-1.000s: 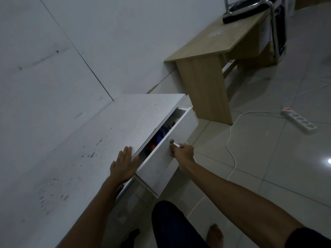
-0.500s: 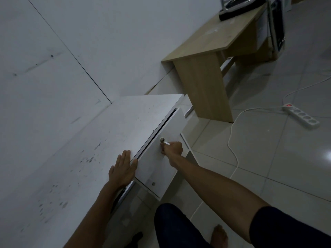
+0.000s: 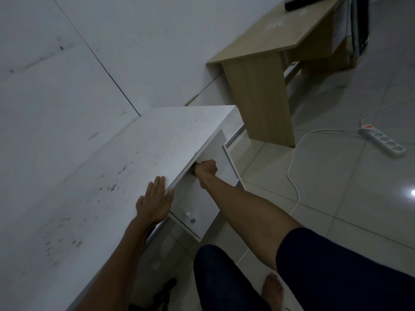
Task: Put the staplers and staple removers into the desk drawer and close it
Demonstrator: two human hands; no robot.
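Head view, dim light, frame tilted. White desk top (image 3: 107,176) runs from lower left toward centre, speckled with dark marks. Its front edge crosses the middle of the frame on a diagonal.

Desk drawer (image 3: 215,153): the white front sits right under the desk edge, centre of frame, with only a thin dark seam visible between front and top. Appears pushed in; whether it is fully seated cannot be told. Staplers and staple removers: none visible, drawer interior hidden.

Right hand (image 3: 205,168): clenched in a fist against the upper part of the drawer front, just below the desk edge, fingers curled around something small at the knob position. The knob itself is covered by the hand. Forearm extends from lower right of frame up to centre.

Left hand (image 3: 155,202): released, palm flat on the desk top, fingers together and extended, thumb side at the front edge. Holds nothing.

Below the drawer: a second white panel with a small metal knob (image 3: 192,220) and a white dot beside it.

Upper right: wooden side table (image 3: 265,70). Right edge: white power strip (image 3: 384,143) on the tiled floor, cable (image 3: 292,167) curving toward lower centre. Bottom: dark trouser knee, bare foot (image 3: 272,288).
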